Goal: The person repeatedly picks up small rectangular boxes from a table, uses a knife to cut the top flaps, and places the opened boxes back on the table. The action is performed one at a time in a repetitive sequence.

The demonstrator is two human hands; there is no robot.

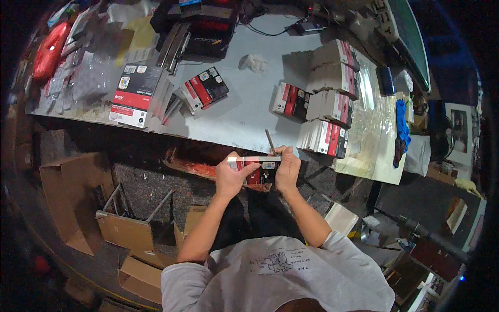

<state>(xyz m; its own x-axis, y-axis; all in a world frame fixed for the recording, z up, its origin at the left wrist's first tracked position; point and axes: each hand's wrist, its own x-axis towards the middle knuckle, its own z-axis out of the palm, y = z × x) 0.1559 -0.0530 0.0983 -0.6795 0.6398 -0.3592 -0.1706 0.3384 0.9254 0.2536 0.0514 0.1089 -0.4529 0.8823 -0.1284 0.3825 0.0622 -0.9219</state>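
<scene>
A small black, red and white carton (254,178) is held between my two hands in front of my body, just off the table's near edge. My left hand (230,177) grips its left end, the thumb lying across its face. Around the right end my right hand (287,170) is closed. A thin, dark, stick-like tool (269,140) points up beside the right fingers; its lower end is hidden, and I cannot make out its kind. On the table ahead lies a stack of similar cartons (204,89), with a single carton (291,100) farther right.
Rows of stacked cartons (325,136) line the right of the grey table (236,122). A larger flat package (136,93) lies at the left, near clear plastic bags (93,78). Crumpled white tissue (253,63) sits farther back. Open cardboard boxes (75,200) stand on the floor.
</scene>
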